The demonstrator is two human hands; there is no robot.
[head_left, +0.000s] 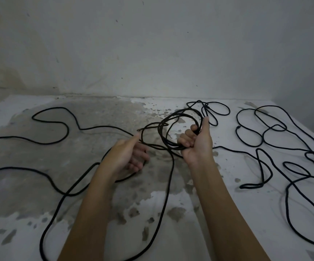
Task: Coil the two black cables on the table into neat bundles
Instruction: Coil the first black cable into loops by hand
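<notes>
Right hand grips the started coil above the table, left hand loosely curled at the trailing strand, grip unclear; feed left-side slack in equal loops, even tension; second cable sprawls right.

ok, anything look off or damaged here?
No visible cable damage. The table paint is worn off in grey blotches across the middle. The coil in the right hand has uneven loops, and the second cable sprawls uncoiled on the right.
</notes>
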